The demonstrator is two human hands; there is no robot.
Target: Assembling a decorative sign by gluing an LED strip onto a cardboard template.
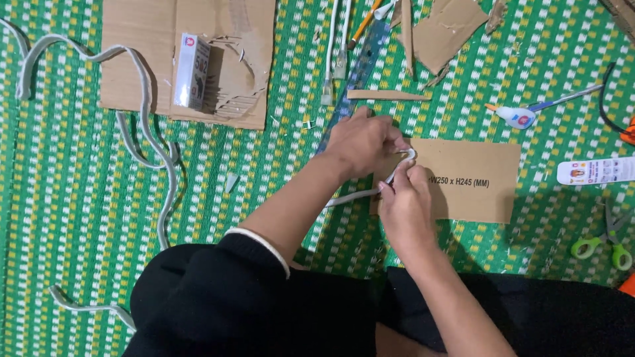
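Two Hands on a White Strip

Two bare hands meet over a green woven mat [79, 198]. From the head camera, the left hand [360, 142] comes in from a black sleeve [218, 277]. Its fingers are pinched together on the top end of a white strip [397, 173]. The right hand [405, 208] sits just below the left one, and its fingers are also pinched shut on the same strip. The strip bends in a small loop between the two hands, and its tail runs out to the left, under the left wrist.

Under both hands lies a flat brown cardboard piece [476, 182]. A blue ruler [360, 73] pokes out above the left hand, going up and away. Farther above and left of the left hand is a big torn cardboard sheet [142, 53] with a small white box [192, 71] standing on it. A long grey cord [149, 132] wiggles across the mat, far left of the hands. Right of the right hand, well apart, lie green scissors [605, 241]. Above those is a small white glue bottle [517, 118].
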